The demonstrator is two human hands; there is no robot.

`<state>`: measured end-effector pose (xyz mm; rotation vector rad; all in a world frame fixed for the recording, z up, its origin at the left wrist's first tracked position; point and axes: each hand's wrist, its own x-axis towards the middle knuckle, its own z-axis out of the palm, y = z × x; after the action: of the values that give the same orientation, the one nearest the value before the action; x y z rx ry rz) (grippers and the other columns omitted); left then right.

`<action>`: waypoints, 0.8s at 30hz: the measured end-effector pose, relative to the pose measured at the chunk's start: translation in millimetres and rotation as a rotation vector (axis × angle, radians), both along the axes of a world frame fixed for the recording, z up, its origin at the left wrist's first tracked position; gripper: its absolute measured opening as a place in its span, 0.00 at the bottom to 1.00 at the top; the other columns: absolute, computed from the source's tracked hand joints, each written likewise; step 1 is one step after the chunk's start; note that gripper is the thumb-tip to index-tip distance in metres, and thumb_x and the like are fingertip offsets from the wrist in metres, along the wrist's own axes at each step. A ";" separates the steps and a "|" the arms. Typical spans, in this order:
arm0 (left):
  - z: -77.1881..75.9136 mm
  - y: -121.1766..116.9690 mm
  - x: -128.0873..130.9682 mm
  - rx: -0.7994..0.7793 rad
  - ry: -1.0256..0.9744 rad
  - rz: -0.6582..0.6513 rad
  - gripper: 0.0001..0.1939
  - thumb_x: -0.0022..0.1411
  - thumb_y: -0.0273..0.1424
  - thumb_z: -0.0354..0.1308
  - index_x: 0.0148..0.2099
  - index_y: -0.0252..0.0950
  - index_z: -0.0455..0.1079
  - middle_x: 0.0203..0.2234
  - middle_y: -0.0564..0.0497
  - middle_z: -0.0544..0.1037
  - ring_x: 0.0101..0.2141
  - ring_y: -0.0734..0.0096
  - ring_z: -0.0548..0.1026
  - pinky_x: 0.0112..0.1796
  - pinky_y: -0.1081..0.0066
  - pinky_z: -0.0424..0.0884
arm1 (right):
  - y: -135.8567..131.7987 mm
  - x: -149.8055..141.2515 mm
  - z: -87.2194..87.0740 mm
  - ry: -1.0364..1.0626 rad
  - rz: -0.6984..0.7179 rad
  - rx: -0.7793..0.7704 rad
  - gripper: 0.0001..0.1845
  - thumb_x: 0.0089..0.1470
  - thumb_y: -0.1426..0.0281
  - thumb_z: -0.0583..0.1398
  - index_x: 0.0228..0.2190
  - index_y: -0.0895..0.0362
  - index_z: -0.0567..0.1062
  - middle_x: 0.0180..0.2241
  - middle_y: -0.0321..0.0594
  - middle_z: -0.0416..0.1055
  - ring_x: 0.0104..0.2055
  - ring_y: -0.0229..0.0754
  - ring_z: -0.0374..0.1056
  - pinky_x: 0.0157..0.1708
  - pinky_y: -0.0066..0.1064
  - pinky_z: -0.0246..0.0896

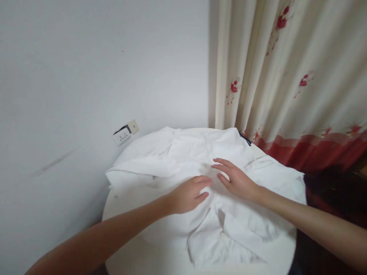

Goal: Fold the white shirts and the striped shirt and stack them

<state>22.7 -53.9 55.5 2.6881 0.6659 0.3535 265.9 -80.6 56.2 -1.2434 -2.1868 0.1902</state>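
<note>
A white garment (195,149), which looks like a shirt, lies spread over a round white table (155,256). One sleeve-like part reaches left and another right, and a folded, collar-like part lies at the near side. Over the middle of the cloth is my left hand (190,194), its fingers stretched out and thumb apart. My right hand (236,179) is just to the right of it, fingers spread above the cloth. Neither hand holds anything. Whether the fingertips touch the fabric I cannot tell.
A pale wall (100,68) stands behind and left of the table, with a white socket (122,136) and a beige wall plate (133,126). Cream curtains (258,76) with red flowers and a red hem hang at the right. A dark strip (245,138) lies at the table's far edge.
</note>
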 end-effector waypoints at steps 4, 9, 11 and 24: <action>10.5 -55.0 -28.3 -0.119 0.006 -0.220 0.27 0.70 0.40 0.55 0.68 0.43 0.62 0.63 0.46 0.68 0.62 0.58 0.67 0.63 0.60 0.61 | -71.4 7.1 -1.7 0.009 0.247 0.026 0.19 0.64 0.74 0.53 0.52 0.51 0.77 0.55 0.46 0.72 0.58 0.46 0.67 0.58 0.42 0.64; -15.3 -90.0 -42.2 -0.090 0.129 -0.260 0.41 0.69 0.50 0.54 0.75 0.42 0.42 0.71 0.44 0.50 0.69 0.51 0.51 0.68 0.51 0.43 | -121.3 11.3 -22.9 -0.189 0.326 -0.097 0.33 0.67 0.68 0.52 0.70 0.49 0.52 0.68 0.43 0.56 0.70 0.47 0.50 0.69 0.48 0.42; -24.1 -94.6 -44.2 -0.067 0.156 -0.241 0.42 0.69 0.52 0.52 0.75 0.43 0.40 0.71 0.45 0.47 0.70 0.50 0.48 0.68 0.49 0.40 | -126.2 14.4 -35.5 -0.234 0.297 -0.154 0.36 0.69 0.63 0.52 0.71 0.51 0.43 0.70 0.45 0.48 0.72 0.47 0.43 0.70 0.49 0.37; -3.1 -105.6 -65.5 -0.222 0.149 -0.235 0.38 0.70 0.50 0.52 0.75 0.47 0.43 0.71 0.49 0.50 0.69 0.53 0.49 0.68 0.52 0.44 | -127.9 18.5 -44.3 -0.273 0.220 -0.161 0.39 0.68 0.56 0.52 0.71 0.46 0.39 0.72 0.41 0.38 0.73 0.52 0.35 0.70 0.56 0.31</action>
<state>-42.8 -159.5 52.4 2.5574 0.3956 0.0169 284.4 -208.5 11.9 -1.1680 -2.5902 0.3066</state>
